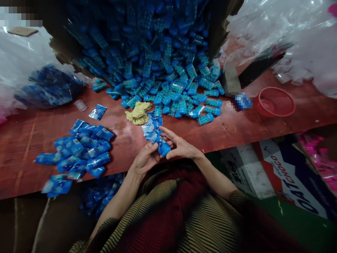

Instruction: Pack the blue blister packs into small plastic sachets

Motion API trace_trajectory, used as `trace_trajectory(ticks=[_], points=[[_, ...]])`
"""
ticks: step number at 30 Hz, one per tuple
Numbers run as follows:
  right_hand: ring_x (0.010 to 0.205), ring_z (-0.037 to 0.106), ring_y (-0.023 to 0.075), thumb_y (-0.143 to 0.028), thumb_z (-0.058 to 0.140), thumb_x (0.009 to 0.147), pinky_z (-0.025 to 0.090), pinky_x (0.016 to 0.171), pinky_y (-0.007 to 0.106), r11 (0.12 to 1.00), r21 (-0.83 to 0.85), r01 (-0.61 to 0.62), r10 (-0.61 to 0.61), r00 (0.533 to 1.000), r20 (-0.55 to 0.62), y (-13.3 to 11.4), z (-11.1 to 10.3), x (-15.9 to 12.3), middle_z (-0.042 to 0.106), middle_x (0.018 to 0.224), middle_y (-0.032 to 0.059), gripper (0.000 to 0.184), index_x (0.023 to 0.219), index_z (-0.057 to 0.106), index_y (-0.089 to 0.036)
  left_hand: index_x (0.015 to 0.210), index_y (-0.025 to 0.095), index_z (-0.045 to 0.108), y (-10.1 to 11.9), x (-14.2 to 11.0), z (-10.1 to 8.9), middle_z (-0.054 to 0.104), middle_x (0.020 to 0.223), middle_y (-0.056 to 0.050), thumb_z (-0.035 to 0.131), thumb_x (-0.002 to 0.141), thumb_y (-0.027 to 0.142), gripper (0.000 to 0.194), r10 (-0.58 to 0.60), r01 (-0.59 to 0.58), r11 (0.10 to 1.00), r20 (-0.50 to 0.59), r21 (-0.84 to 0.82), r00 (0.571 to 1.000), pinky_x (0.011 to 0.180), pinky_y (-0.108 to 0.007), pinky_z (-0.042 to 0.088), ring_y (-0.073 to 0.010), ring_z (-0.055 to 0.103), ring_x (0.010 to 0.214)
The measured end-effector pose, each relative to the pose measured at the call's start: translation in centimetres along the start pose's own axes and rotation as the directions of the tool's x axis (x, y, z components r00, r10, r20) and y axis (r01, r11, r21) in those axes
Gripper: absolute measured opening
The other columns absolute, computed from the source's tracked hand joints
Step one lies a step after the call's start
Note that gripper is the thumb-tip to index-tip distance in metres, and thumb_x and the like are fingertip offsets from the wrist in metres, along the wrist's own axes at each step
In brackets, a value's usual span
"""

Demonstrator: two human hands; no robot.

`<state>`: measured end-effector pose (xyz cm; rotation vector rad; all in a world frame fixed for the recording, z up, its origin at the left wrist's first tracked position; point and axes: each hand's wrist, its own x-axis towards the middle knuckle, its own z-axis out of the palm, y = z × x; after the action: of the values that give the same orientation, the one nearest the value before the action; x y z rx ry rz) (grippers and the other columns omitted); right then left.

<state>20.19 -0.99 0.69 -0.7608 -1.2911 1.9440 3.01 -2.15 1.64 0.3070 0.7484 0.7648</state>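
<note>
I had both hands at the table (31,140) edge, just in front of my body. My left hand (145,159) and right hand (181,147) were closed together on one blue case (163,148), a small rounded plastic thing; left fingers pinched its lower end, right fingers lay over the top. A stack of clear sleeves (152,127) sat touching the case's far end, and the case looked partly inside one, though I couldn't tell how far

Handling, as I judged it: the case was light and stiff, smooth shell, a bit slippery under film, so best held by the long sides near the rounded end. The sleeve was thin, soft, crinkly, easy to tear or slide off; take it at the open mouth with fingertips only

Around: a yellow rag (138,112) just beyond the sleeves, a big heap of loose cases (168,70) spilling from a carton further back, a pile of bagged cases (79,149) well to my left, a red basket (275,102) well off to my right, clear plastic bags at both far corners
</note>
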Motion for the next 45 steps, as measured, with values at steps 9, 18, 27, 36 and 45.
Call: trace_trajectory(ticks=[9, 18, 27, 36, 45], points=[[0.119, 0.046, 0.0203, -0.027, 0.082, 0.057, 0.038, 0.102, 0.038, 0.998, 0.064, -0.002, -0.001, 0.999, 0.04, 0.0, -0.3, 0.1, 0.04, 0.133, 0.0063, 0.107, 0.144, 0.021, -0.032, 0.098, 0.013, 0.064, -0.6, -0.4, 1.2, 0.071, 0.088, -0.01, 0.07, 0.072, 0.024, 0.029, 0.007, -0.007, 1.0, -0.057, 0.003, 0.998, 0.061, -0.024, 0.052, -0.0211, 0.068, 0.081], [0.128, 0.037, 0.0231, -0.018, 0.08, 0.057, 0.036, 0.104, 0.041, 0.994, 0.098, -0.049, 0.045, 0.998, 0.046, -0.2, -0.2, 0.4, 0.038, 0.138, 0.0078, 0.106, 0.145, 0.021, -0.03, 0.084, 0.012, 0.066, -0.8, -0.1, 1.9, 0.07, 0.075, -0.007, 0.071, 0.071, 0.028, 0.021, 0.055, -0.055, 0.998, -0.157, 0.003, 0.986, 0.049, -0.02, 0.045, -0.0128, 0.061, 0.059], [0.125, 0.042, 0.0221, -0.016, 0.079, 0.055, 0.043, 0.097, 0.035, 0.984, 0.159, -0.078, 0.071, 0.996, 0.049, -0.5, -0.4, 0.4, 0.041, 0.134, 0.0064, 0.104, 0.143, 0.026, -0.031, 0.089, 0.012, 0.066, -0.9, -0.6, 2.1, 0.071, 0.081, -0.008, 0.074, 0.069, 0.028, 0.028, 0.076, -0.074, 0.997, -0.092, 0.032, 0.993, 0.055, -0.021, 0.049, -0.0165, 0.065, 0.072], [0.111, 0.053, 0.02, -0.027, 0.081, 0.059, 0.048, 0.089, 0.034, 0.978, 0.199, -0.063, 0.053, 0.997, 0.054, 0.4, -0.7, 0.4, 0.044, 0.134, 0.0072, 0.095, 0.14, 0.032, -0.033, 0.094, 0.015, 0.064, -1.5, -0.5, 2.5, 0.068, 0.076, -0.003, 0.072, 0.072, 0.031, 0.028, 0.123, -0.125, 0.992, -0.17, 0.0, 0.978, 0.054, -0.02, 0.049, -0.0106, 0.06, 0.06], [0.106, 0.054, 0.016, -0.022, 0.083, 0.054, 0.05, 0.081, 0.024, 0.969, 0.244, -0.047, 0.045, 0.999, 0.014, 0.3, -0.7, 0.5, 0.049, 0.123, 0.0037, 0.095, 0.136, 0.038, -0.032, 0.091, 0.014, 0.064, -1.6, -0.6, 2.8, 0.069, 0.078, -0.004, 0.073, 0.07, 0.029, 0.027, 0.139, -0.14, 0.99, -0.118, 0.0, 0.983, 0.057, -0.022, 0.051, -0.0127, 0.063, 0.065]])
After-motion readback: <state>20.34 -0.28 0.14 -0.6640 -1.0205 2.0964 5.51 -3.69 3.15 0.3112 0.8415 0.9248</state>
